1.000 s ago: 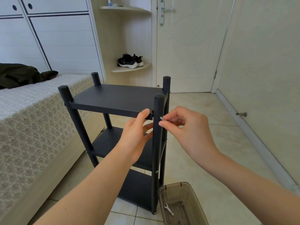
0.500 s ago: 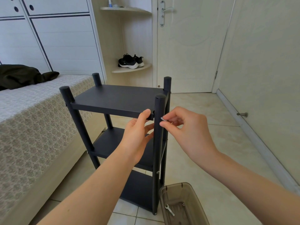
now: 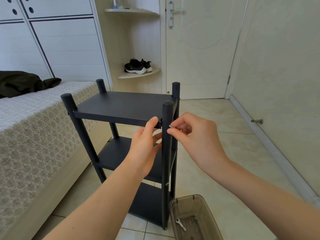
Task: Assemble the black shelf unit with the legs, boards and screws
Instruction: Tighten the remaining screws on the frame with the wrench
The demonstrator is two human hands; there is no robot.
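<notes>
Right fingers [image 3: 177, 122] pinch screw [image 3: 171, 126] beside leg [image 3: 166, 161]; left hand [image 3: 145, 149] grips board [image 3: 124, 106].

Your left: bed [image 3: 34, 135] under beige lace-pattern cover, dark garment [image 3: 22, 83] bunched at far end. Behind bed: white panelled wardrobe [image 3: 65, 45], dark trim lines, round holes in upper doors. Ahead of you: cream corner shelves [image 3: 138, 75], black sneakers [image 3: 137, 66] with white soles on lower one, small bottle [image 3: 115, 3] on upper. Beside shelves: closed cream door [image 3: 199, 49], silver lever handle [image 3: 174, 10]. Your right: pale textured wall [image 3: 285, 58], baseboard [image 3: 270, 144], metal door stop [image 3: 257, 121] low on it. Floor [image 3: 216, 118]: glossy beige tiles. Light soft, even.
</notes>
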